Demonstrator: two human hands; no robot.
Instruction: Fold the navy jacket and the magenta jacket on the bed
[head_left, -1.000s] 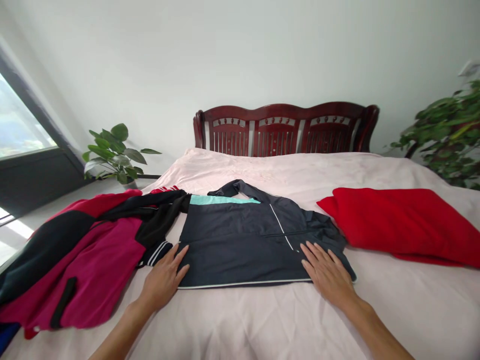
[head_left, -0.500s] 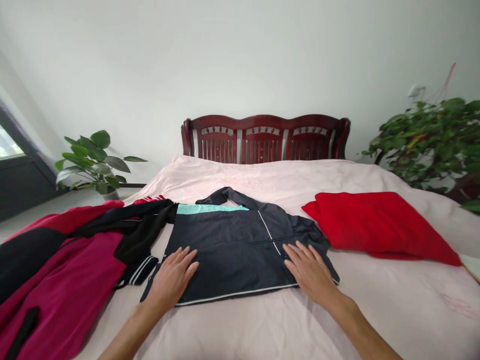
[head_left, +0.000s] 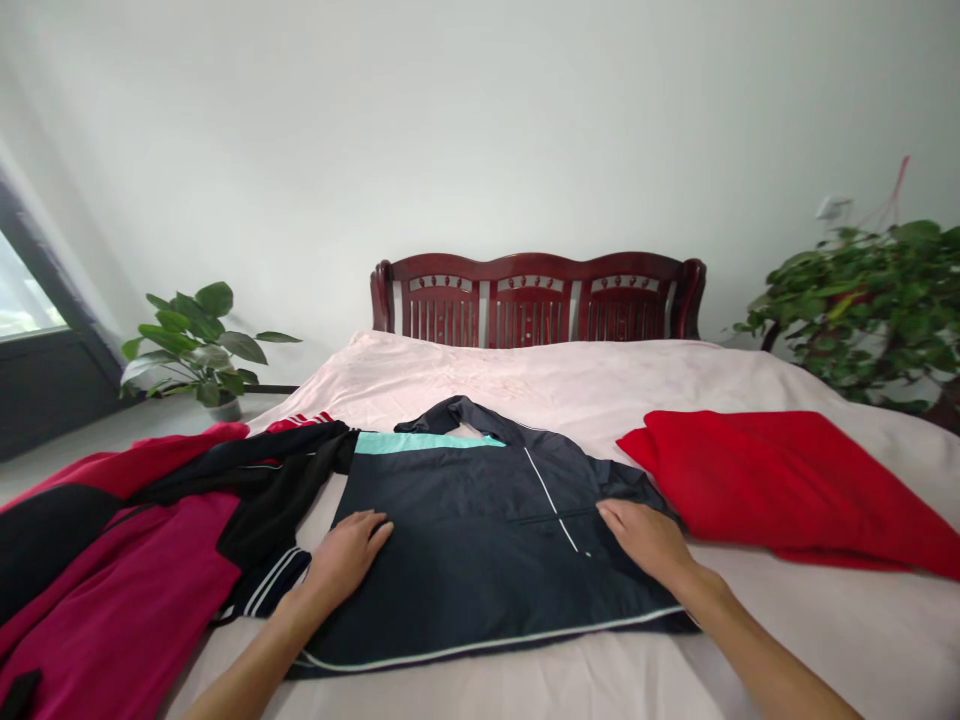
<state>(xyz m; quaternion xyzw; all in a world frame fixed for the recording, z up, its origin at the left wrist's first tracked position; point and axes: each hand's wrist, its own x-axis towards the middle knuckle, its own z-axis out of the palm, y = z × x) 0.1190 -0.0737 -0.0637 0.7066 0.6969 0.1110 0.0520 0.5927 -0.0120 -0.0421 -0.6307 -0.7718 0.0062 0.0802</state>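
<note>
Where the navy, white-piped cloth jacket lay widest left-to-right at lower centre, left hand and right hand flanked it, equally near; fingers bent, grip unclear.

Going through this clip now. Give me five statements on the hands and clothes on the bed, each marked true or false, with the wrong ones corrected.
1. The left hand is at the left side of the dark garment. True.
2. The red cloth lies to the right of the dark garment. True.
3. The right hand rests on the red cloth. False: it is at the right side of the dark garment.
4. The magenta garment lies to the left of the dark garment. True.
5. The bed cover is dark green. False: it is pale pink.
</note>
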